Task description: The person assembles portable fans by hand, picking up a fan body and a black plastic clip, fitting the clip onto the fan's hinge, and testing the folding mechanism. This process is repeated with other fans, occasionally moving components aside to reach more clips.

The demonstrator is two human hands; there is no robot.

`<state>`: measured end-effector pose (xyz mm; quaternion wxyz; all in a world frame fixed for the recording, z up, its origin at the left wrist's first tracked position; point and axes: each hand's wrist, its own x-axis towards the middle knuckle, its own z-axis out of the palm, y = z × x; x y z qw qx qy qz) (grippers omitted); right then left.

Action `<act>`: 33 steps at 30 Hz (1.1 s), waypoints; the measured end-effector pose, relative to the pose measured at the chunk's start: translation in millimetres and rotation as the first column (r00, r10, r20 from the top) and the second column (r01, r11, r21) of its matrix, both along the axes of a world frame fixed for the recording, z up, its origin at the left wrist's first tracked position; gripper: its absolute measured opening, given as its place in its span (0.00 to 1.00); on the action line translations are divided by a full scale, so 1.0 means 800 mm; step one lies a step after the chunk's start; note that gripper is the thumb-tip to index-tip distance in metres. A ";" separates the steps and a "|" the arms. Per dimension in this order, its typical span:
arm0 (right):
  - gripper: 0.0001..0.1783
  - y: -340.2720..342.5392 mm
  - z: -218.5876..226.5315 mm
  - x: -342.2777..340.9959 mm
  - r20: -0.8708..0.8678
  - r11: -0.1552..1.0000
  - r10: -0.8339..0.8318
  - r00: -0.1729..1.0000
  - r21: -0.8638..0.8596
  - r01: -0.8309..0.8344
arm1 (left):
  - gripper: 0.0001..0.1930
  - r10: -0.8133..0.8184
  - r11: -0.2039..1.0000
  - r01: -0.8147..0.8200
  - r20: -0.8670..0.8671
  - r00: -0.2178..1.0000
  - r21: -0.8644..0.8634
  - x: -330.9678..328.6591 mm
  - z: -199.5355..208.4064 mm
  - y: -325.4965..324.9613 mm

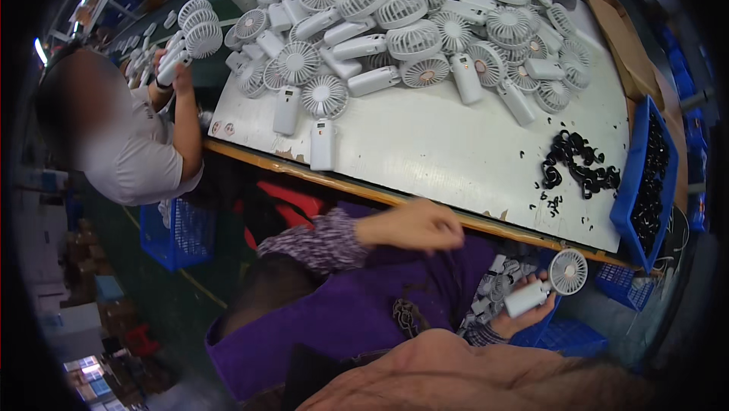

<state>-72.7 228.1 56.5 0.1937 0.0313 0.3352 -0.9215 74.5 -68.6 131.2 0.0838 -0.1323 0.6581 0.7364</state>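
In my right hand [522,323] lies a white handheld fan [527,298], its round grille pointing away from me and its handle across my palm and fingers. My left hand [419,225] hovers by the table's front edge, above my purple apron [342,312]; the fingers are curled in, and whatever they hold, if anything, is hidden. On the white table [395,145] several more white handheld fans [410,35] are heaped at the back. Two of them, including one fan [323,141] near the front edge, stick out from the heap.
Small black curved pieces [577,164] lie scattered at the table's right. Beside them stands a blue tray [624,206] of black parts, with a cardboard box [626,54] behind. Blue crates [566,337] sit below right. At left, a co-worker [137,145] holds several fans.
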 end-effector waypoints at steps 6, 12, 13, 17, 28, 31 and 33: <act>0.20 0.188 -0.273 -0.038 0.505 0.893 -0.191 0.842 0.446 -0.065 | 0.21 0.689 -0.054 -0.524 -0.411 0.597 -0.850 0.103 -0.018 -0.122; 0.30 0.083 -0.278 -0.051 0.489 0.641 -0.486 0.724 0.763 -0.086 | 0.32 0.797 -0.103 -0.296 -0.257 0.547 -0.950 0.119 -0.041 -0.147; 0.29 0.064 -0.259 -0.051 0.468 0.626 -0.454 0.758 0.773 -0.102 | 0.33 0.836 0.019 -0.300 -0.150 0.528 -0.954 0.116 -0.043 -0.149; 0.26 0.069 -0.238 -0.054 0.357 0.722 -0.237 0.904 0.687 -0.082 | 0.30 0.762 0.325 -0.446 -0.049 0.646 -0.834 0.121 -0.018 -0.121; 0.27 -0.141 0.098 0.004 -0.557 0.771 0.468 0.686 0.637 -0.009 | 0.27 -0.209 0.759 -0.030 -0.286 0.935 -0.650 -0.032 -0.032 0.029; 0.19 -0.144 0.120 0.002 -0.702 0.672 0.436 0.564 0.670 0.315 | 0.29 -0.166 0.875 0.037 -0.226 0.960 -0.483 -0.053 -0.035 0.036; 0.18 -0.145 0.115 0.007 -0.724 0.681 0.390 0.569 0.643 0.350 | 0.25 -0.037 0.970 -0.007 -0.174 0.984 -0.245 -0.057 -0.032 0.045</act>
